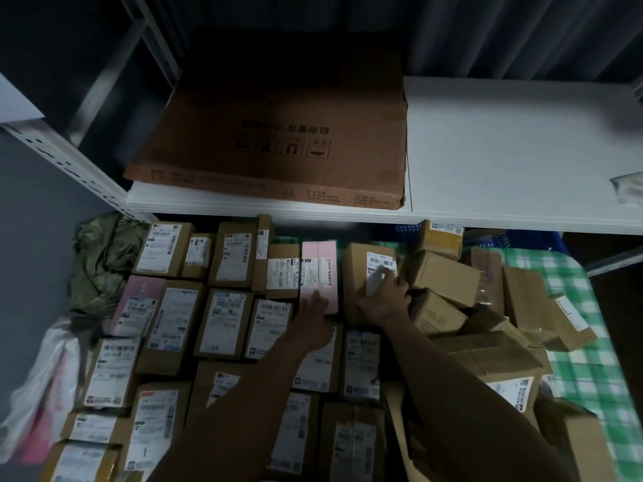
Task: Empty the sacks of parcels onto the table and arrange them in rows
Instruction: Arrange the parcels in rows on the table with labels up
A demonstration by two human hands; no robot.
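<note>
Several labelled cardboard parcels lie in rows (222,321) across the left and middle of the table. A loose heap of brown parcels (487,307) is piled on the right. My left hand (315,316) rests with straight fingers on the near end of a pink parcel (318,273) in the back row. My right hand (386,295) grips the near right edge of a brown labelled parcel (362,269) standing next to the pink one. An olive-green sack (101,259) lies crumpled at the table's far left.
A white shelf (504,151) hangs low over the table's back edge and carries a big flat cardboard box (278,133). A green-checked cloth (584,360) covers the table on the right. White and pink plastic bags (45,394) lie at the left edge.
</note>
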